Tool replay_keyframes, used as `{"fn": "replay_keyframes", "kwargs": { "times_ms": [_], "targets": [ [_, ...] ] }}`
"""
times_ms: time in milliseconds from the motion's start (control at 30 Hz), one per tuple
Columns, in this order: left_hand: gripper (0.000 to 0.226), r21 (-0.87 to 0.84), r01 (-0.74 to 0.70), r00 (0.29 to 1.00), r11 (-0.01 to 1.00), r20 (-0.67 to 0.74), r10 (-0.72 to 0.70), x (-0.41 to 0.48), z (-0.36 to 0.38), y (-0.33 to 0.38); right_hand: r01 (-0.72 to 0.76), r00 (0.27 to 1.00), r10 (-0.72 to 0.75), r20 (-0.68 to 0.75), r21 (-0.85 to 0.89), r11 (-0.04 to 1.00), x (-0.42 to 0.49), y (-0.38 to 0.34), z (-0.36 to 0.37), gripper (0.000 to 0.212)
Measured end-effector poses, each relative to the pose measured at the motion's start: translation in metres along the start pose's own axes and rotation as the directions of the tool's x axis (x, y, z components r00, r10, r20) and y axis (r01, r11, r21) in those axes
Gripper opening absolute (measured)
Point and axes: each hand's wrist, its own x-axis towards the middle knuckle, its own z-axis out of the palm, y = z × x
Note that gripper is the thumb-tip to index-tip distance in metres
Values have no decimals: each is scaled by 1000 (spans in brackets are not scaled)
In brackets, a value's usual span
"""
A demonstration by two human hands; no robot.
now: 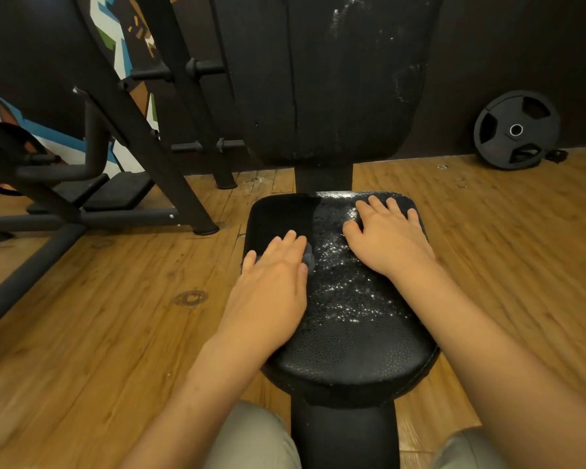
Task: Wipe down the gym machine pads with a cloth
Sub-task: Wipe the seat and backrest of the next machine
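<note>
The left hand (274, 275) presses a grey cloth (309, 257) flat-fingered on the speckled seat pad (345, 333); the right hand (386, 238) rests far right, fingers spread.

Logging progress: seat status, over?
Left hand presses small grey cloth on black textured seat pad. Right hand flat on pad. White specks mid-pad. Nothing obstructing.

Dim, warm indoor light leaves the dark wall and machine frame nearly black, while the wooden floor (115, 316) glows orange. Wet droplets on the seat pad (349, 299) catch bright white glints. Wide-angle distortion bends the edges, and detail is slightly soft.
</note>
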Motion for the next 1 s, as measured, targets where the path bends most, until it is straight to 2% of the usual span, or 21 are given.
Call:
{"fn": "replay_keyframes", "kwargs": {
  "times_ms": [200,467,633,767,1000],
  "targets": [
    [53,-16,13,996,1000,86,-12,35,-5,6,-8,1000,8,6,9,1000,-2,-1,0,61],
    [53,7,-14,1000,1000,18,14,-21,-3,10,-7,1000,7,0,9,1000,-1,0,-1,62],
    [54,38,5,995,999,100,-9,3,-8,7,-8,1000,8,1,3,1000,-1,0,-1,62],
    [55,42,-41,989,998,142,35,28,-12,7,-8,1000,8,6,5,1000,-1,0,0,62],
    [55,19,-84,995,996,61,82,-33,-4,0,-2,1000,2,9,10,1000,0,0,1,62]
  ]
}}
